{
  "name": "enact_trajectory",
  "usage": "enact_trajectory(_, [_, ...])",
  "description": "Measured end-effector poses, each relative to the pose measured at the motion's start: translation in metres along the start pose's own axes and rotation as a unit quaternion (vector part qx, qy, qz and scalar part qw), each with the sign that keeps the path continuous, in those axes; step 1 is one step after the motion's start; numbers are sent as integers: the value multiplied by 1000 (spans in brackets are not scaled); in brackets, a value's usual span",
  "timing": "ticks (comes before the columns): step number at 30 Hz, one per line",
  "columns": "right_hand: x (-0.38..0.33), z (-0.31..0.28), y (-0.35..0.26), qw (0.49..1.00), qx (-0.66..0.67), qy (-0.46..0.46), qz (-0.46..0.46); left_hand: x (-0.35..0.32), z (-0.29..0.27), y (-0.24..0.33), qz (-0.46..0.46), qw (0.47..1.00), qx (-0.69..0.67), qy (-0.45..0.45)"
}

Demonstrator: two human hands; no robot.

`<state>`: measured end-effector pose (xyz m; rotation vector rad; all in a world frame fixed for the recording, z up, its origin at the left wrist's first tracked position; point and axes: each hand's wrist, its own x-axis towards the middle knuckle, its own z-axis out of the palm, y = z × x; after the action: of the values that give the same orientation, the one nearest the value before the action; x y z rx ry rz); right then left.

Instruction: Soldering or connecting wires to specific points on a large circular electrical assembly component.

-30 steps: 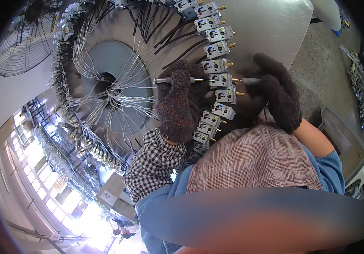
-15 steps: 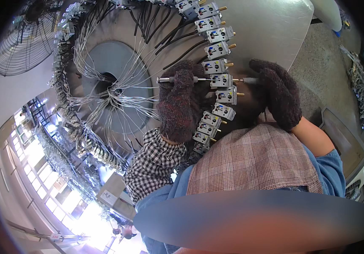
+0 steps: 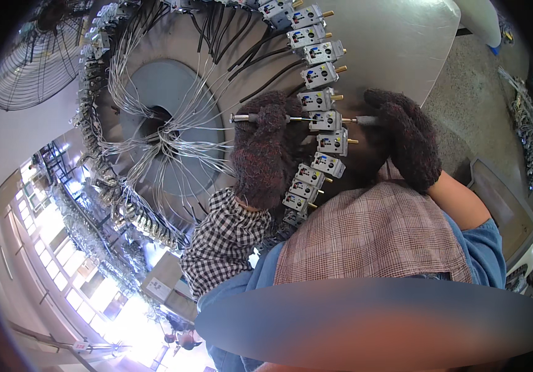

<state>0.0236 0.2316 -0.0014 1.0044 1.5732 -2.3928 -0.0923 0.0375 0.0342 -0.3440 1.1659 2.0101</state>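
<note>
Centrally, left hand (image 3: pixel 265 155), dark woolly glove, fingers clenched round thin metal rod (image 3: pixel 246 118); right hand (image 3: pixel 406 139) grasping rod's far end. Between them, grey clamp block (image 3: pixel 325 120), small pale label, on round rack (image 3: pixel 173 118).

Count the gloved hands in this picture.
2. The left hand grips a thin metal rod; the right hand holds the rod's other end beside the grey boxes.

You've got a caged fan (image 3: pixel 27 59) upper left, bright sunlit windows (image 3: pixel 62 248) lower left, and speckled concrete floor (image 3: pixel 474 99) on your right
</note>
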Motion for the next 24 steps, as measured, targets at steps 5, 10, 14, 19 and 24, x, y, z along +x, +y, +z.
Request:
enact_trajectory(5, [0,-2,-1,1000,15,-4,-21,2,-5,-2,5,998,-44,-47])
enact_trajectory(10, [-3,-4,-8,998,-45,-14,-31,-1,5,0,10,999,-22,-26])
enact_trajectory(14, [-1,-16,0,996,-32,-78,-10,-1,4,1,5,1000,-20,-14])
enact_trajectory(19, [4,-13,6,951,-198,-52,-230,2,-1,0,-2,998,-22,-54])
enact_trajectory(24, [-3,-8,-8,998,-51,-21,-37,-1,1,-2,-8,1000,-19,-9])
